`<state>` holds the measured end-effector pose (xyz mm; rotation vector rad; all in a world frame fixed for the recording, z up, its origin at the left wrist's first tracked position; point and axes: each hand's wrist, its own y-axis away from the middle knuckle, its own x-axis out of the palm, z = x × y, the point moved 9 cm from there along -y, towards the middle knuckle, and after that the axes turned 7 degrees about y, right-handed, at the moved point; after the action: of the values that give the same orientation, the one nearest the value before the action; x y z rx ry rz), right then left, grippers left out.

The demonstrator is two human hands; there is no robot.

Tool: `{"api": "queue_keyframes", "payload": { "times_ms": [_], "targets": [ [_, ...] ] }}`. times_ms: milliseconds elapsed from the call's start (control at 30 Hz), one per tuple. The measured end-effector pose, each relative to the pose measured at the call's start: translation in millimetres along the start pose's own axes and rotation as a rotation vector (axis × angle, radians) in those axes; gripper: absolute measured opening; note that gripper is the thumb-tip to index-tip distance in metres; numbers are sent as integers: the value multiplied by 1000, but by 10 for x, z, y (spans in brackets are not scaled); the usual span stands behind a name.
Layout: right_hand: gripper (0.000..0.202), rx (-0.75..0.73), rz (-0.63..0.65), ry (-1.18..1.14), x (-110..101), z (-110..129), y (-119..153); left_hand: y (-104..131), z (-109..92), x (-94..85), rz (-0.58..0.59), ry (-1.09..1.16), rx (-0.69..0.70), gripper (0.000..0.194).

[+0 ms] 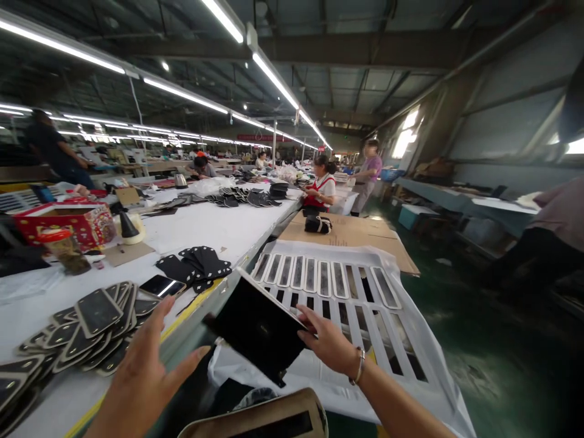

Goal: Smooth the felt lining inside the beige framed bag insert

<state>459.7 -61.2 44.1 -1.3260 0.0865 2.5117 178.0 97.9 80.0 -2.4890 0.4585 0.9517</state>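
My right hand (pixel 326 340) grips the right edge of a flat black panel (pixel 260 325) between thumb and fingers. The panel is tilted, with a pale strip along its upper edge and a small faint mark in its middle. My left hand (pixel 143 371) holds nothing, its thumb and fingers spread, left of the panel and apart from it. Close to that hand lies a heap of black rounded pieces with pale edges (pixel 98 313). Below the panel, a tan-rimmed piece with a black strip (pixel 274 420) shows at the bottom edge of the view.
Behind the panel lies a slotted white sheet (pixel 410 331) with framed strips, beside cardboard (pixel 378 237). On the long white table (pixel 196 228) are a phone (pixel 162 286), black cut pieces (pixel 196 264), a lidded drink cup (pixel 66 249), a black cone (pixel 128 225) and a red box (pixel 68 222). Several people work farther off.
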Motion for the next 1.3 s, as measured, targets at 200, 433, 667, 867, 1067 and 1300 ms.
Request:
{"api": "queue_keyframes", "payload": {
  "times_ms": [200,433,667,867,1067,1300],
  "targets": [
    [57,-248,7,-49,-181,826,303,-225,-480,137,421,637,4,87],
    [68,-293,356,-11,-91,1079,542,43,-543,137,673,674,-87,63],
    [62,-388,320,97,-103,1263,571,64,-732,-144,499,523,166,60],
    [65,-409,375,54,-105,1212,560,118,-763,-161,513,579,148,36],
    [74,-438,586,162,-62,1153,508,117,-754,-207,433,536,167,39],
    [89,-487,635,100,-44,1281,560,259,-660,-334,346,547,94,40]
  ]
}}
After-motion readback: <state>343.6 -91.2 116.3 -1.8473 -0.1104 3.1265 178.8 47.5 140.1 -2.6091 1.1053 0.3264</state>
